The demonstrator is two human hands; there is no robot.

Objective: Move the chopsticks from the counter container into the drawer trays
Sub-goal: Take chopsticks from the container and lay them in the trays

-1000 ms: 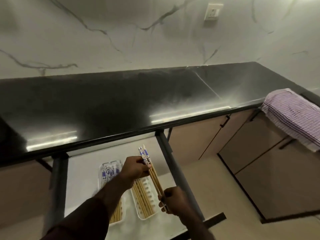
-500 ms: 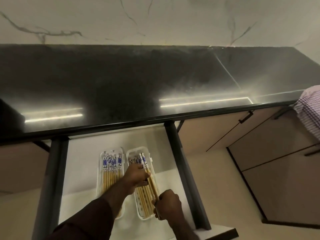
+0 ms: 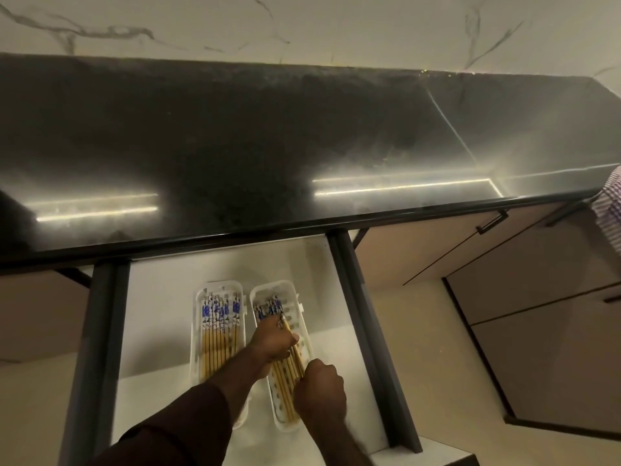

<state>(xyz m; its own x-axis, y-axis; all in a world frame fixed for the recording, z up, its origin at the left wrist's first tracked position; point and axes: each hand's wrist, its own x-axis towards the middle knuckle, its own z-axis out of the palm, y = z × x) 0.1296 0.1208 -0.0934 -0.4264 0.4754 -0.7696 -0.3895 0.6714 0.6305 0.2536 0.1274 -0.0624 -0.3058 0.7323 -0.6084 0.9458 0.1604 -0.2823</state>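
Note:
Two white trays lie side by side in the open drawer (image 3: 161,324). The left tray (image 3: 199,297) is full of wooden chopsticks (image 3: 218,327) with blue-and-white tops. The right tray (image 3: 304,334) holds several more. My left hand (image 3: 272,343) presses a bundle of chopsticks (image 3: 268,306) down into the right tray, gripping them near the middle. My right hand (image 3: 319,391) grips the lower ends of the same bundle (image 3: 297,359). The counter container is not in view.
The black counter (image 3: 268,146) overhangs the back of the drawer. Dark drawer rails (image 3: 363,314) run along both sides. A striped cloth (image 3: 610,203) hangs over the counter edge at far right. Cabinet doors (image 3: 537,297) stand to the right.
Both hands have lowered the bundle of chopsticks from above the drawer down into the right tray. The view has tilted downward.

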